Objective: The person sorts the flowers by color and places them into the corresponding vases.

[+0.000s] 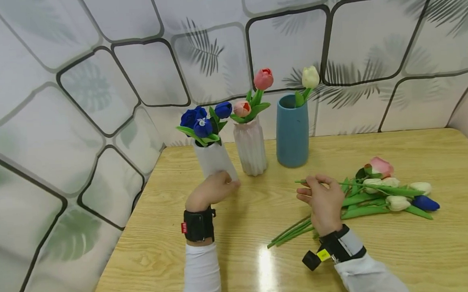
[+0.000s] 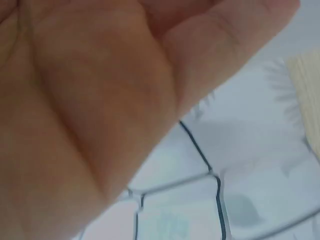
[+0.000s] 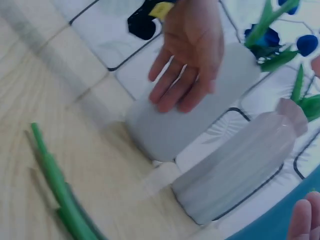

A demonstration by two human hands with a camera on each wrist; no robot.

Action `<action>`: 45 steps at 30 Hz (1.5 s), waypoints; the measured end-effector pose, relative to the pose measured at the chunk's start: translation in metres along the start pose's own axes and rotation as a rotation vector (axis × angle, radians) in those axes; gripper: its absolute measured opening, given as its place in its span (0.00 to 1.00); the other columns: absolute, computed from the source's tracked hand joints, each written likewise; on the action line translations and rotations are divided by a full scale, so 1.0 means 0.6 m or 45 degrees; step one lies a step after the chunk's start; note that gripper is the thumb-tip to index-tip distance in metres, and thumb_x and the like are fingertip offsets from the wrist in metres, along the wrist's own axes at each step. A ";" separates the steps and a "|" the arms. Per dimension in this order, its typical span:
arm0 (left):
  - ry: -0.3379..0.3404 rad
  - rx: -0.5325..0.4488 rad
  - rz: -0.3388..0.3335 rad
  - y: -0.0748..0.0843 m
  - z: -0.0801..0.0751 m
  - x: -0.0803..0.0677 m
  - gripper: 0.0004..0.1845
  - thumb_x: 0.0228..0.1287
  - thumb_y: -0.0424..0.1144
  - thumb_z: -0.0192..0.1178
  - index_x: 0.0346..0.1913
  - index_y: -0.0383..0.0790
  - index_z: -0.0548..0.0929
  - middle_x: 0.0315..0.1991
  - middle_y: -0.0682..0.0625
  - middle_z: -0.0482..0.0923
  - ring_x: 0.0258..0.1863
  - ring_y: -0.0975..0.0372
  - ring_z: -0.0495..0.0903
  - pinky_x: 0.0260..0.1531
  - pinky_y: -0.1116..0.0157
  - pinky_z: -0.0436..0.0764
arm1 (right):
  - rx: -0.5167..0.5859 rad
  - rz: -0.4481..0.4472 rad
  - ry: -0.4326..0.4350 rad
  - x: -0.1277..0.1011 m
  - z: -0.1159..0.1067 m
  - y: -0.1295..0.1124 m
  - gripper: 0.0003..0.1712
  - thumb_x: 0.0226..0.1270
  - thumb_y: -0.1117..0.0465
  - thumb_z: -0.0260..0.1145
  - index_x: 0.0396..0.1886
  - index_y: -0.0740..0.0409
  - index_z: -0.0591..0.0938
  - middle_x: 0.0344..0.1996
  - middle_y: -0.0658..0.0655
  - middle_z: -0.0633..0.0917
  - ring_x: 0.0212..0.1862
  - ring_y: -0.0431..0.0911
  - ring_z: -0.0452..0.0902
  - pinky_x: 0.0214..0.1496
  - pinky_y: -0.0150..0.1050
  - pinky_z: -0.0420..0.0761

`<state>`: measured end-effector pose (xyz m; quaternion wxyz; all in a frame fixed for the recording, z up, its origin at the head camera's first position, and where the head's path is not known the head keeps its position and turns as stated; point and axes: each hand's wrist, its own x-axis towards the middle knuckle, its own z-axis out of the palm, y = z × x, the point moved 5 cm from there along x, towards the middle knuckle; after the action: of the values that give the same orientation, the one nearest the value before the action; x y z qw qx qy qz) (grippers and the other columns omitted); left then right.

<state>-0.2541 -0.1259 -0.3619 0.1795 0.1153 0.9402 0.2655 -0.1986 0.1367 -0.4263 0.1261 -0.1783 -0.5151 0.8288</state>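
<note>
In the head view, my left hand [image 1: 212,191] hangs in front of the white vase [image 1: 214,158], which holds blue flowers [image 1: 202,126]. The right wrist view shows this hand's palm turned outward, its fingers loosely extended across the vase's side. My right hand [image 1: 326,200] pinches a thin green flower stem [image 1: 299,181] near its cut end, above the table. The stem runs back to the right over a loose bunch of white tulips [image 1: 397,203], a blue tulip [image 1: 425,203] and a pink flower [image 1: 381,167]. Only fingertips of the right hand show in the right wrist view.
A ribbed pale vase [image 1: 251,149] with a pink tulip [image 1: 263,79] and a peach one stands beside the white vase. Right of it is a blue vase [image 1: 292,135] with one white tulip [image 1: 310,77]. Patterned wall covering [image 1: 216,57] rises behind the wooden table [image 1: 160,257].
</note>
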 end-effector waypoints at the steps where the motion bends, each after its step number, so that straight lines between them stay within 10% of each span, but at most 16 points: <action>1: 0.003 -0.003 -0.011 -0.006 -0.006 -0.005 0.23 0.75 0.49 0.52 0.55 0.30 0.78 0.45 0.41 0.80 0.41 0.53 0.78 0.41 0.56 0.78 | 0.055 0.003 0.027 -0.001 0.001 0.004 0.16 0.74 0.66 0.60 0.47 0.59 0.60 0.31 0.50 0.85 0.23 0.40 0.83 0.32 0.34 0.85; 7: 0.089 -0.067 -0.178 -0.047 -0.038 -0.036 0.28 0.77 0.51 0.47 0.64 0.28 0.74 0.58 0.33 0.76 0.55 0.45 0.77 0.53 0.49 0.77 | 0.387 0.226 0.115 0.001 0.000 0.021 0.28 0.73 0.63 0.61 0.38 0.51 0.47 0.30 0.52 0.83 0.30 0.41 0.85 0.41 0.32 0.85; 11: 0.186 -0.144 -0.276 -0.069 -0.051 -0.046 0.34 0.77 0.52 0.47 0.70 0.25 0.61 0.62 0.27 0.70 0.59 0.40 0.74 0.55 0.46 0.75 | 0.474 0.324 0.139 0.003 -0.006 0.019 0.20 0.79 0.57 0.52 0.59 0.54 0.54 0.30 0.55 0.80 0.32 0.43 0.84 0.41 0.31 0.85; 15: 0.247 -0.239 -0.278 -0.078 -0.053 -0.042 0.47 0.75 0.52 0.51 0.77 0.29 0.37 0.68 0.26 0.65 0.65 0.40 0.70 0.60 0.45 0.73 | 0.511 0.314 0.143 0.005 -0.014 0.013 0.33 0.82 0.52 0.42 0.77 0.47 0.39 0.35 0.58 0.77 0.31 0.45 0.84 0.38 0.34 0.85; 21: 0.318 -0.425 -0.190 -0.083 -0.047 -0.020 0.56 0.71 0.49 0.59 0.76 0.37 0.23 0.75 0.26 0.49 0.73 0.41 0.56 0.70 0.46 0.62 | 0.528 0.334 0.293 0.011 -0.029 0.017 0.16 0.81 0.51 0.44 0.62 0.50 0.64 0.39 0.56 0.72 0.26 0.44 0.80 0.31 0.36 0.84; 37: 0.366 -0.481 -0.012 -0.072 -0.042 0.012 0.55 0.67 0.37 0.64 0.76 0.32 0.29 0.74 0.28 0.48 0.74 0.41 0.55 0.71 0.45 0.57 | 0.403 -0.042 0.265 0.012 -0.029 0.001 0.16 0.75 0.60 0.59 0.54 0.57 0.63 0.28 0.59 0.84 0.29 0.47 0.87 0.35 0.38 0.86; 45: 0.362 -0.461 0.003 -0.070 -0.043 0.009 0.54 0.68 0.38 0.63 0.76 0.32 0.29 0.75 0.28 0.48 0.74 0.41 0.55 0.72 0.45 0.57 | 0.208 -0.517 0.084 -0.011 -0.001 -0.017 0.17 0.77 0.55 0.58 0.44 0.70 0.76 0.32 0.62 0.87 0.33 0.49 0.88 0.35 0.41 0.86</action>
<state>-0.2744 -0.1707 -0.3658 0.0624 0.0438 0.8930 0.4436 -0.1923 0.1391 -0.4164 0.3213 -0.0873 -0.4671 0.8191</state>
